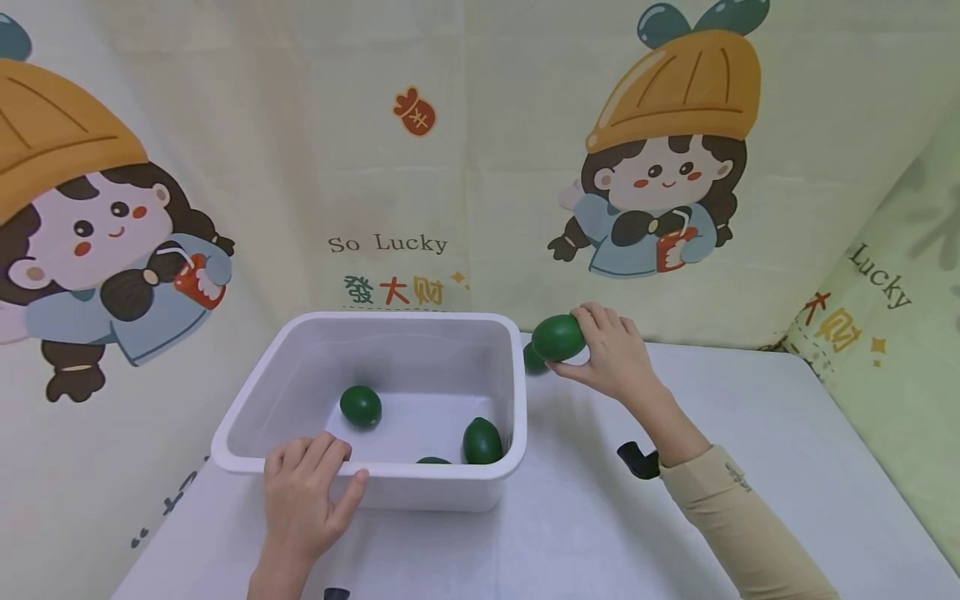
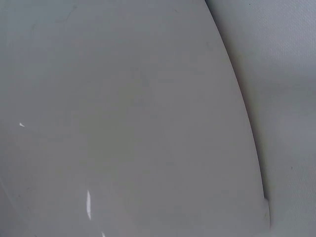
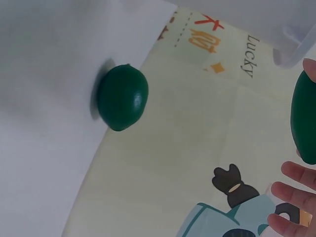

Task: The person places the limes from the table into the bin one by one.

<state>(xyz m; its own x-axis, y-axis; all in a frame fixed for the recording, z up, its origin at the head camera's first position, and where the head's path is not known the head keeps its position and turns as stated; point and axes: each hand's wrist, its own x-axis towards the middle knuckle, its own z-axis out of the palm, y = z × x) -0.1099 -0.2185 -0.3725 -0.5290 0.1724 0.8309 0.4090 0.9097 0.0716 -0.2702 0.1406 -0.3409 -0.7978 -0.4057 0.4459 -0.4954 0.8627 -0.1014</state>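
Note:
Off the right end of a white plastic basin (image 1: pixel 408 471), my right hand (image 1: pixel 617 354) holds a green lime (image 1: pixel 558 337) between thumb and fingers, up off the table. The held lime (image 3: pixel 305 118) shows at the right edge of the right wrist view, with the fingers (image 3: pixel 294 195) below it. Behind it, a second lime (image 3: pixel 122 97) lies on the table. My left hand (image 1: pixel 307 496) grips the basin's near rim, fingers hooked over it. Inside the basin are a lime (image 1: pixel 361 406) at left, another (image 1: pixel 482 442) at right, and one (image 1: pixel 433 460) mostly hidden by the rim.
The basin stands on a white-covered table (image 1: pixel 750 433). A printed cloth (image 1: pixel 510 167) hangs behind the table and along its sides. A black piece (image 1: pixel 639 460) shows beside my right wrist. Only the basin's smooth wall (image 2: pixel 148 123) and white cloth fill the left wrist view.

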